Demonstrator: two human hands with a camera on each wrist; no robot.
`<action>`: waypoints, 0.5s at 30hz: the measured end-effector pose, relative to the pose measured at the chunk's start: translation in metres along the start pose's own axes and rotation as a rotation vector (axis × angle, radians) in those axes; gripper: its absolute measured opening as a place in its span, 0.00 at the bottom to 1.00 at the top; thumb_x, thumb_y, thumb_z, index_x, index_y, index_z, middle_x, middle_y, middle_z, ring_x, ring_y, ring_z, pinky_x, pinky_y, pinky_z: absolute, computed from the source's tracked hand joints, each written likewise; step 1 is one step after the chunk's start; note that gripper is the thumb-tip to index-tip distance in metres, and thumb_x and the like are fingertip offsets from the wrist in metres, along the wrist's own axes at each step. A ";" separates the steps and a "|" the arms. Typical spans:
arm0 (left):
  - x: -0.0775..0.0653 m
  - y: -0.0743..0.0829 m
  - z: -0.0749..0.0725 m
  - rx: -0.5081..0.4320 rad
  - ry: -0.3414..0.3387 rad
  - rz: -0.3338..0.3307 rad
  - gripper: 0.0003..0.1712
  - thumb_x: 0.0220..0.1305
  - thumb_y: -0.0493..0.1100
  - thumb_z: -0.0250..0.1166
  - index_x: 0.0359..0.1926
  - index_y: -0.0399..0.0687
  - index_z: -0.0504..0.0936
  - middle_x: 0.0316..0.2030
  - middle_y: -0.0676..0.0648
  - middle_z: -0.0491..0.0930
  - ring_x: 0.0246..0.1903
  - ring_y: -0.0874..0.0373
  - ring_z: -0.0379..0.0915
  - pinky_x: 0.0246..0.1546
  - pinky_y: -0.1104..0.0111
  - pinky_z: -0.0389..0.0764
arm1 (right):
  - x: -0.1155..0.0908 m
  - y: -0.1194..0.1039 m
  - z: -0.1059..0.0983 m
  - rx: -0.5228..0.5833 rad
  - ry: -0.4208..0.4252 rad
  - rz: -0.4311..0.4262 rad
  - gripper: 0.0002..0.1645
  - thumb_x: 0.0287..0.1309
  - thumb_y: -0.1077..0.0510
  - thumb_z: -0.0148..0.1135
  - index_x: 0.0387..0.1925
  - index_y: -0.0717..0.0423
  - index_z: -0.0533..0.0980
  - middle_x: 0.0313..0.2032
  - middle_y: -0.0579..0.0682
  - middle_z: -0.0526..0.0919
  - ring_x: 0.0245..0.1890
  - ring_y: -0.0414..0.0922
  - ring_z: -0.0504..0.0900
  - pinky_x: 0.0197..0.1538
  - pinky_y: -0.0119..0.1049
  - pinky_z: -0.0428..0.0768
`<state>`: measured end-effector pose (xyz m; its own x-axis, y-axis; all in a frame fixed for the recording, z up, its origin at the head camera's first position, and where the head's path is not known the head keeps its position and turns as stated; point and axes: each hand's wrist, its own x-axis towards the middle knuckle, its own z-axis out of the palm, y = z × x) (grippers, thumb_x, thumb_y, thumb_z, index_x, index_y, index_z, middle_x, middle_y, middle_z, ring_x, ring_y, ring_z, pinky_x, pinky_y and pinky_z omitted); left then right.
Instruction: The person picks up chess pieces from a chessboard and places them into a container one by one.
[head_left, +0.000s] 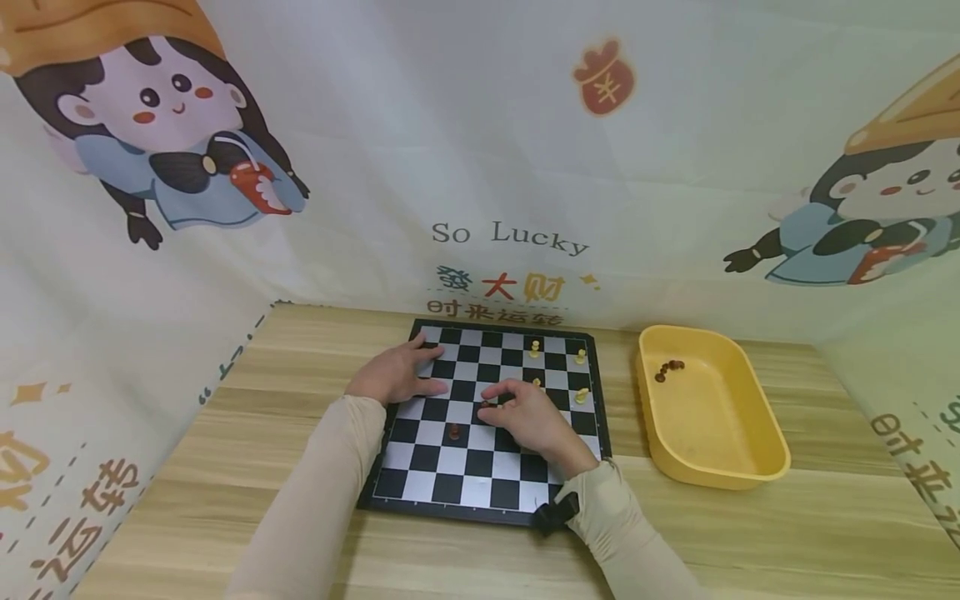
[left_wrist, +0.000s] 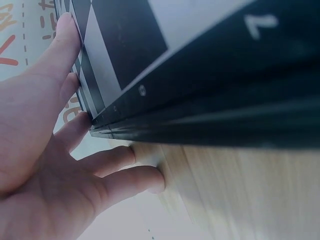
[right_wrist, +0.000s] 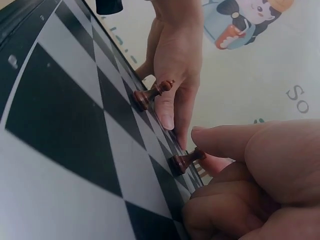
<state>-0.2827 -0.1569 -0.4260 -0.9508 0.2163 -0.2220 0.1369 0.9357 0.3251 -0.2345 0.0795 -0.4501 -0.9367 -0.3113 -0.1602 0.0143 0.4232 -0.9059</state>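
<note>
My right hand [head_left: 528,417] pinches a small dark brown chess piece [right_wrist: 184,162] between thumb and forefinger, low over the middle of the chessboard [head_left: 465,492]. The piece's base is right at the board, and the other fingers are folded. Another brown chess piece [head_left: 454,432] stands upright nearer the front. At the board's left edge rests my left hand [head_left: 392,373], fingers spread; its thumb lies over the squares, while two fingers [left_wrist: 137,180] reach down to the tabletop beside the board.
Several pale yellow chess pieces, one of them a piece [head_left: 581,396] near the right edge, stand on the board's right side. A yellow tray [head_left: 708,479] to the right holds a few brown pieces [head_left: 670,367]. A printed cloth [head_left: 360,208] hangs behind the wooden table [head_left: 247,425].
</note>
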 end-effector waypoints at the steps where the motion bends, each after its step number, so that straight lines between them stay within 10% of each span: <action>1: 0.000 0.000 0.000 -0.003 -0.002 -0.003 0.44 0.65 0.63 0.68 0.77 0.58 0.65 0.82 0.42 0.49 0.79 0.37 0.50 0.77 0.45 0.61 | 0.000 0.000 0.000 0.000 0.003 0.000 0.18 0.61 0.56 0.70 0.52 0.54 0.81 0.14 0.42 0.69 0.12 0.38 0.63 0.18 0.30 0.60; 15: 0.001 0.000 0.000 -0.011 -0.007 -0.008 0.44 0.65 0.63 0.67 0.77 0.58 0.64 0.82 0.42 0.48 0.79 0.37 0.49 0.77 0.44 0.60 | 0.000 0.002 -0.002 0.024 0.007 0.042 0.15 0.61 0.59 0.69 0.49 0.55 0.82 0.13 0.41 0.68 0.09 0.36 0.62 0.16 0.28 0.61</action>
<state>-0.2835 -0.1567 -0.4266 -0.9498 0.2109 -0.2309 0.1264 0.9343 0.3333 -0.2352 0.0814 -0.4512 -0.9374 -0.2879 -0.1959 0.0623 0.4149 -0.9077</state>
